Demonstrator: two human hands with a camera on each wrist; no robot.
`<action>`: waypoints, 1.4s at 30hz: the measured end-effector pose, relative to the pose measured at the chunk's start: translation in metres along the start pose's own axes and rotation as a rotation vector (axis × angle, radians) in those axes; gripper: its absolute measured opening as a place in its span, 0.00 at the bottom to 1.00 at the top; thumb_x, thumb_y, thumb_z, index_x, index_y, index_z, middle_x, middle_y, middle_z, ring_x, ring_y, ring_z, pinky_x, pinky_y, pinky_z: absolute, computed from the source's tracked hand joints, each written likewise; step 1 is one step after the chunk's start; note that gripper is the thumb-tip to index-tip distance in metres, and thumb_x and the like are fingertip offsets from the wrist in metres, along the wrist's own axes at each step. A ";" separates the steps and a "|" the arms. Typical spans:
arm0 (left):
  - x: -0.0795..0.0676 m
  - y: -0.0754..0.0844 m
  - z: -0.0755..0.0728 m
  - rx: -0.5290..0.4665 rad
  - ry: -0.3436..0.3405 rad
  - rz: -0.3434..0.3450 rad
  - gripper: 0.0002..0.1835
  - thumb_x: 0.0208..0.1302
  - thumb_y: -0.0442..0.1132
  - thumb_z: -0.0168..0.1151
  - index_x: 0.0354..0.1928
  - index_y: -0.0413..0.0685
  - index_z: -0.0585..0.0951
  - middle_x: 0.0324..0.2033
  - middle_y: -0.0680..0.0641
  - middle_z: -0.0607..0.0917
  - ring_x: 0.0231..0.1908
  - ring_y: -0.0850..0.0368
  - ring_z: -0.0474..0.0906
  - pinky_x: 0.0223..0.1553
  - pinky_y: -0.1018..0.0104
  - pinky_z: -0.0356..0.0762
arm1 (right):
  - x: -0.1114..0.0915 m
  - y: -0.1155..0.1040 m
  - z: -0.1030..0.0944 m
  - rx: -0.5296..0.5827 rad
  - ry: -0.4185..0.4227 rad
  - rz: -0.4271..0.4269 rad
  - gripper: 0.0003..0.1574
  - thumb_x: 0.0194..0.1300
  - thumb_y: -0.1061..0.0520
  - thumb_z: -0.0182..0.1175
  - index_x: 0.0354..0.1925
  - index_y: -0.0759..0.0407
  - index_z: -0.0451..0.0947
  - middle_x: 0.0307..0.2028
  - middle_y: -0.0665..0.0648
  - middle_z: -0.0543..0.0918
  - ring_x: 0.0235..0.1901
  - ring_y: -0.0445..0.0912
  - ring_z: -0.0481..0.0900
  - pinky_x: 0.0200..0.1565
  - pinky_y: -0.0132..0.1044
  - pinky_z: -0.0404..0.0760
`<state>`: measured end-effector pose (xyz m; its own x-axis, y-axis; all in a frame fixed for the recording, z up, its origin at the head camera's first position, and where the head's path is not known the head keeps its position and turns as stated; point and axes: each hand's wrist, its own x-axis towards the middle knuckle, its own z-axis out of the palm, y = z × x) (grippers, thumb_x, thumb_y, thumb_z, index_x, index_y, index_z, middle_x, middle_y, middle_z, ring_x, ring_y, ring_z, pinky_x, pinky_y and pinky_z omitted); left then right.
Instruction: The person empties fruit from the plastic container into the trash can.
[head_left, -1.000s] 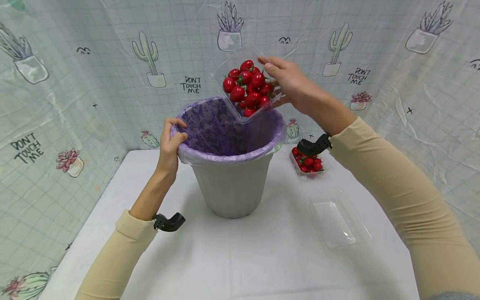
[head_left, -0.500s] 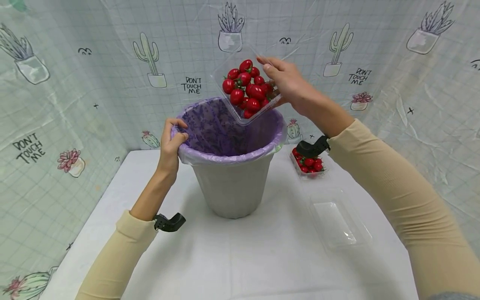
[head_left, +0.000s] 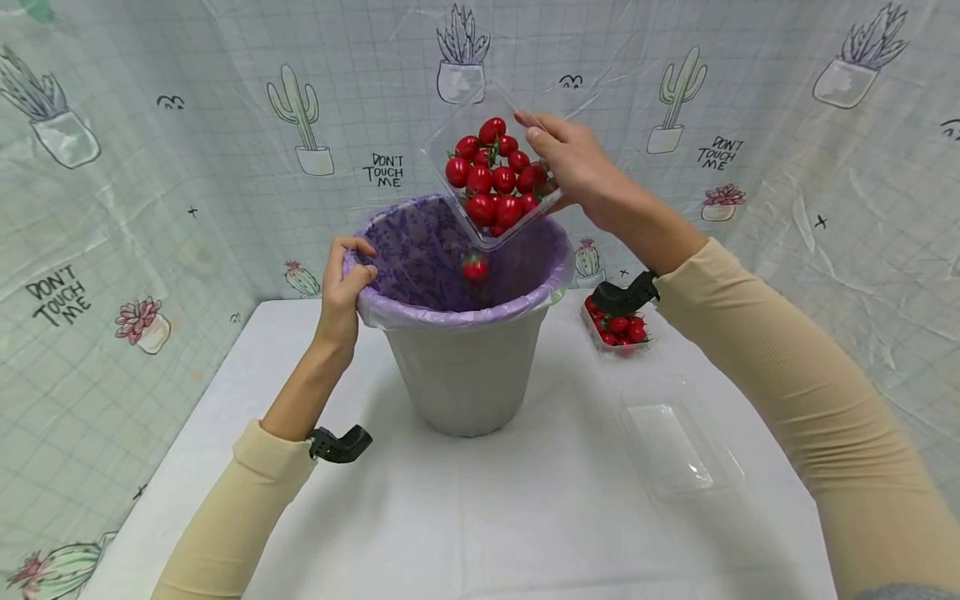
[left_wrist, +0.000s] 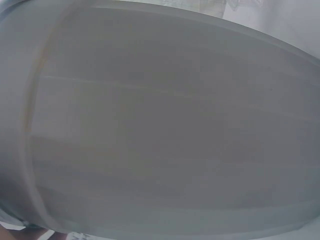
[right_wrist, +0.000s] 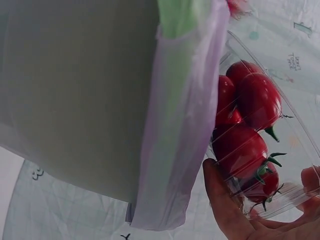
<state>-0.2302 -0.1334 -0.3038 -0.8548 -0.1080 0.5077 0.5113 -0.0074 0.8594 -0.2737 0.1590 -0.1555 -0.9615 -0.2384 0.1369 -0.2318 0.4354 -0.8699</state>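
A grey-white bin (head_left: 465, 375) lined with a purple patterned bag (head_left: 420, 250) stands mid-table. My left hand (head_left: 342, 279) grips its left rim, thumb and fingers curled over the folded bag edge. Over the opening, my right hand (head_left: 573, 162) holds a clear plastic box (head_left: 487, 240) tilted down toward the bin. Red cherry tomatoes (head_left: 504, 179), some with green stems, fill much of the box. One tomato (head_left: 475, 267) is in mid-air below the box's lower corner. In the right wrist view, fingers (right_wrist: 220, 195) hold the box right beside the bag's rim.
A second box of cherry tomatoes (head_left: 618, 327) sits on the white table (head_left: 450, 525) right of the bin, partly behind the right wrist's black band (head_left: 626, 292). Nearer lies a clear plastic lid or tray (head_left: 675, 442). A cactus-print curtain (head_left: 495, 50) surrounds the table.
Tomatoes in the tilted box have shifted toward its lower corner, and one has fallen out over the bin. Both hands stay almost where they were.
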 end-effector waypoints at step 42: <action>0.000 0.000 0.000 0.004 0.006 0.008 0.12 0.56 0.36 0.48 0.42 0.57 0.73 0.45 0.53 0.70 0.47 0.57 0.65 0.50 0.64 0.59 | 0.002 0.003 -0.001 -0.133 0.096 -0.143 0.31 0.83 0.43 0.38 0.79 0.33 0.56 0.81 0.45 0.57 0.70 0.49 0.73 0.64 0.46 0.78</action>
<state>-0.2304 -0.1333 -0.3043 -0.8501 -0.1138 0.5141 0.5177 -0.0025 0.8555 -0.2761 0.1609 -0.1576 -0.9257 -0.2251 0.3041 -0.3780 0.5154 -0.7691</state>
